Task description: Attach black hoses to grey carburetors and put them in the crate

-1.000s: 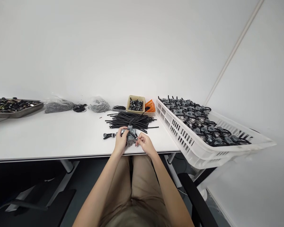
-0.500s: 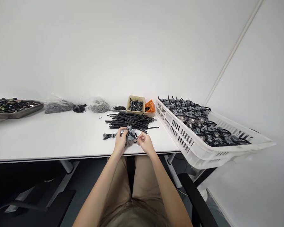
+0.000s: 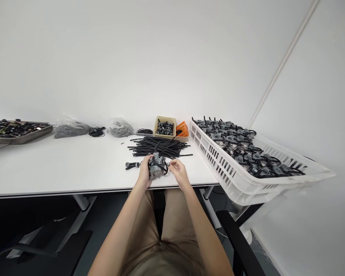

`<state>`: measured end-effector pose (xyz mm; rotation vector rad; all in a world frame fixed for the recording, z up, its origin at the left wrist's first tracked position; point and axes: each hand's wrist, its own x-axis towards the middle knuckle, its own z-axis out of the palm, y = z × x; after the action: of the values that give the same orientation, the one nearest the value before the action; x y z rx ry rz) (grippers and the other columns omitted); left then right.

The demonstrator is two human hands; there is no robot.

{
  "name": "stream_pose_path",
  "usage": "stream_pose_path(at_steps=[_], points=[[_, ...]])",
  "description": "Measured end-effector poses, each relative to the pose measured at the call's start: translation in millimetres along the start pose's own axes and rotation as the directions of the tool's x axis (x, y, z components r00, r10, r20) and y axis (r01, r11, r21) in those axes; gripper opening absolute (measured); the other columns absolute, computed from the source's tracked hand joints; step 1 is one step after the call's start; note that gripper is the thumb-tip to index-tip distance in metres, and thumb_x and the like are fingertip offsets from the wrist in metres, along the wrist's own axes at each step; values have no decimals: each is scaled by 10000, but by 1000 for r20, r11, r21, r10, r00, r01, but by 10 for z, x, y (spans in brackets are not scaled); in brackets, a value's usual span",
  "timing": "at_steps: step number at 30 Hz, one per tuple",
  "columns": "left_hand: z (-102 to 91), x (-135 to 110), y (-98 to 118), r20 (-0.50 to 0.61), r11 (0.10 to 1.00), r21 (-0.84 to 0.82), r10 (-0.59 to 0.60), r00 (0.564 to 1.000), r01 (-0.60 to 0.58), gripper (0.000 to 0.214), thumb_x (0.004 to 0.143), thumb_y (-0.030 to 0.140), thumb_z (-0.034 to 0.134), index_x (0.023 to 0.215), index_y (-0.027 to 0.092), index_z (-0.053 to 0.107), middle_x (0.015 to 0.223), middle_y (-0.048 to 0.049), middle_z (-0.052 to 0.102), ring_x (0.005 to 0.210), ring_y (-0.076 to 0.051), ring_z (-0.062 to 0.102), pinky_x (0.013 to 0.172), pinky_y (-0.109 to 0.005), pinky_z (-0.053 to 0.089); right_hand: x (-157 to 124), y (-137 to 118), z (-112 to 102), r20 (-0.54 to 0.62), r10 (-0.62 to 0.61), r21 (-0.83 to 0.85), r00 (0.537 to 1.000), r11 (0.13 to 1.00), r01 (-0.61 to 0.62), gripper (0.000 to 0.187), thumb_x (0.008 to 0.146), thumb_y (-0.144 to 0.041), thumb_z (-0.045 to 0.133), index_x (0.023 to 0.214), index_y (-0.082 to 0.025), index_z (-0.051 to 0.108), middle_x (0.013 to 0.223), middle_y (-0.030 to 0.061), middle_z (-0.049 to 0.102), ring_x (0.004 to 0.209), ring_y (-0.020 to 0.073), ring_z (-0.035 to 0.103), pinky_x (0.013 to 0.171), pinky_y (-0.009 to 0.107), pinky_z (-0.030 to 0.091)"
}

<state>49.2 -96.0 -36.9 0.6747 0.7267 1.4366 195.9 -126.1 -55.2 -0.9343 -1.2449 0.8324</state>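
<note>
Pointing the carburetor (image 3: 156,166) forward in the left hand (image 3: 145,173).

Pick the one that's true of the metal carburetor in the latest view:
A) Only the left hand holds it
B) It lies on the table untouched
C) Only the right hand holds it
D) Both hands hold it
A: the left hand grips the carburetor, while the right hand is apart from it.
</note>
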Motion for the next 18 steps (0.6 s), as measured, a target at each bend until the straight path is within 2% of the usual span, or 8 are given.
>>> stream_pose_path(at_steps=[3, 5, 7, 12, 18], points=[[-18, -37, 92, 45, 975, -111, -190, 981, 194, 347, 807, 500, 570, 906, 172, 630, 723, -32, 674, 584, -187, 635, 566, -297, 525, 7, -10, -2, -57, 33, 17, 998, 999, -32, 177, 750, -353, 655, 824, -207, 588, 756, -17, 574, 678, 128, 531, 662, 260, 441], [-43, -52, 145, 104, 939, -131, -306, 946, 318, 408, 840, 532, 527, 891, 143, 638, 738, -80, 697, 609, -224, 664, 587, -360, 557, 11, -11, 9, -53, 56, -1, 997, 998, -56, 183, 751, -364, 650, 822, -207, 587, 738, -17, 572, 667, 131, 529, 658, 265, 441], [-72, -54, 177, 135, 910, -149, -370, 919, 388, 452, 858, 550, 504, 885, 121, 646, 762, -119, 713, 673, -260, 694, 642, -415, 580, 11, -16, 19, -41, 70, -10, 997, 997, -70, 189, 751, -375, 643, 816, -208, 584, 730, -15, 573, 662, 133, 531, 655, 268, 445], [-104, -50, 188, 194, 880, -170, -411, 891, 443, 473, 870, 556, 493, 881, 112, 657, 771, -152, 727, 762, -307, 718, 716, -473, 591, 10, -16, 26, -37, 87, -4, 995, 996, -88, 194, 747, -380, 635, 819, -208, 581, 717, -15, 577, 668, 136, 545, 647, 269, 457], [-79, -86, 202, 221, 887, -159, -395, 892, 433, 461, 889, 530, 478, 891, 109, 665, 780, -147, 732, 737, -296, 717, 721, -470, 591, 20, 24, 24, -5, 86, -7, 996, 996, -86, 192, 750, -377, 636, 805, -202, 579, 696, -13, 586, 665, 140, 558, 646, 274, 463]])
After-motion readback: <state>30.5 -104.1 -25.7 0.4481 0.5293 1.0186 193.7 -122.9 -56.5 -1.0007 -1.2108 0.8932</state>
